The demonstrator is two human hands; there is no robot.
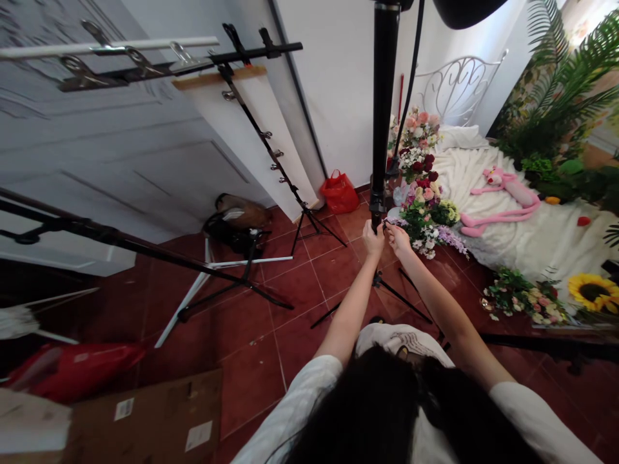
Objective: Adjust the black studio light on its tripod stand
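A black light stand [385, 96] rises upright in front of me, with a dark lamp head [467, 9] at the top right and a black cable [414, 71] running down beside the pole. My left hand [373, 240] is wrapped round the pole below its collar. Just to the right, my right hand [397, 238] pinches a small dark part at the pole's side, which looks like a clamp knob; the fingers partly hide it. The stand's legs spread on the tiled floor below my hands.
Bouquets of artificial flowers [425, 193] stand close right of the pole. Beyond lies a bed with a cream cover [454, 169] and a pink plush toy [515, 190]. At left are a backdrop stand [256, 122], other tripods, a red bag [340, 193] and a cardboard box [155, 412].
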